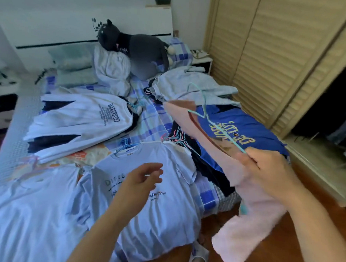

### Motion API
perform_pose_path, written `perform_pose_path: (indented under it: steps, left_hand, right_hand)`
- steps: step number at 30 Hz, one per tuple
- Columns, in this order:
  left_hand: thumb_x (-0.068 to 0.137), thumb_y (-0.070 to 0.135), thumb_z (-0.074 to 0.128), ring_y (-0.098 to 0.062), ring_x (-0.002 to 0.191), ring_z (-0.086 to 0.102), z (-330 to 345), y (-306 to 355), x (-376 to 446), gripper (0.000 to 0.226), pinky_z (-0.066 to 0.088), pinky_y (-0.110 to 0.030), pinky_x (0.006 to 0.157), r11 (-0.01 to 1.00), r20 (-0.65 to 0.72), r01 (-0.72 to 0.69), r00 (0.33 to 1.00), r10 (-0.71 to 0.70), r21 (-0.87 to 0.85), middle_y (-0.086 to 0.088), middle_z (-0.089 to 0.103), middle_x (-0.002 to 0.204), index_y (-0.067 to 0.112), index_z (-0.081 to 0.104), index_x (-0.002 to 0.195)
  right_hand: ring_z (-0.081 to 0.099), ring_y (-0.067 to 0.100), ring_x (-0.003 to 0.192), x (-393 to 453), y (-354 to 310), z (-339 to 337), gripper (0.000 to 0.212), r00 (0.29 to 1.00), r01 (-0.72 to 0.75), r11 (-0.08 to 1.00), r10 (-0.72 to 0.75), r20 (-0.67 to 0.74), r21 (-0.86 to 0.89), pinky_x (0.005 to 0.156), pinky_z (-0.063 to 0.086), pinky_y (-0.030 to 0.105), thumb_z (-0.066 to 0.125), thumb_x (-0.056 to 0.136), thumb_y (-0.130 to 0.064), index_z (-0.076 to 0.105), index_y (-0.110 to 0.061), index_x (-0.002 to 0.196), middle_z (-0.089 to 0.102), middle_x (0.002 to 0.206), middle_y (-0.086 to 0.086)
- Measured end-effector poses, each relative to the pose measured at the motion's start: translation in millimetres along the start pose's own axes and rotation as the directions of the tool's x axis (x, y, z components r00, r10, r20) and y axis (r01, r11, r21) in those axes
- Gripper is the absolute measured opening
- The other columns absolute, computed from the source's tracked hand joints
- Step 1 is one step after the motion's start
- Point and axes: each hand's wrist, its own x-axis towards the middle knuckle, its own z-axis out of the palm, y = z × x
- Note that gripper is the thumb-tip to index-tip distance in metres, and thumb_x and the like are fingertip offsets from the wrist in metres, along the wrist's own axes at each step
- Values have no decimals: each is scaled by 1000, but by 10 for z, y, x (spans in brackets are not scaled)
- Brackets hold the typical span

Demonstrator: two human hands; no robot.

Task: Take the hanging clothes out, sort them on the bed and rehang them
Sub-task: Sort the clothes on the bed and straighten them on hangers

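Right hand (266, 167) grips a pink garment (248, 204) on its teal hanger (213, 121), left hand (142, 180) hovers relaxed; shirts lie sorted across the bed (148, 120), rehanging apparently remains.

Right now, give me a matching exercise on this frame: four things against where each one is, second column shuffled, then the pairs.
Things:
1. pink shirt
2. blue shirt
3. grey plush cat
4. left hand

Places:
A. at the head of the bed, on crumpled bedding
B. gripped with a teal hanger by the right hand
C. hovering over a white printed T-shirt
D. lying flat near the wardrobe-side bed edge

Pairs: 1-B, 2-D, 3-A, 4-C
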Motion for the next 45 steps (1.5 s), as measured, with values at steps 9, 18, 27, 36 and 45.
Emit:
perform_pose_path:
  steps: [9,18,27,36,45]
  left_hand:
    - [97,38,56,-10,141,33,-483,1176,-711,47,25,-33,116,637,-218,-488,665,714,596,7,42,148,34,50,144]
    - [102,44,49,-19,89,63,-329,742,-1333,26,48,-39,78,647,-283,-206,773,567,734,7,71,92,29,70,106]
    - [96,34,64,-25,88,63,-99,-440,-2028,15,33,-30,71,745,-555,200,789,262,636,12,54,77,26,76,91]
    - [97,41,62,-2,77,47,-202,-468,-1916,17,33,-24,70,805,-694,207,649,313,556,11,56,81,31,76,97]
    - [95,43,64,2,85,51,-879,-351,-603,18,35,-20,79,838,-682,115,645,345,533,12,65,93,29,75,99]
  right_hand:
    - [52,11,62,-248,-504,-1297,52,959,213,976,-219,-183,-48,58,38,31,38,95,-59,51,-18,65,55,67,-5]
    - [47,15,59,-319,-513,-855,39,979,204,953,-201,-34,226,63,41,41,51,97,-51,53,-27,67,53,61,-3]
    - [62,4,79,-931,-204,-90,5,908,52,943,-182,378,328,72,43,16,69,91,-28,72,-28,87,70,79,-13]
    - [58,-8,93,-586,-391,2,9,943,105,903,-223,245,417,77,37,2,72,90,-18,76,-24,95,71,93,-15]
    - [58,0,84,588,-728,668,7,995,34,922,-66,69,385,74,38,3,70,91,-23,76,-23,94,71,90,-12]
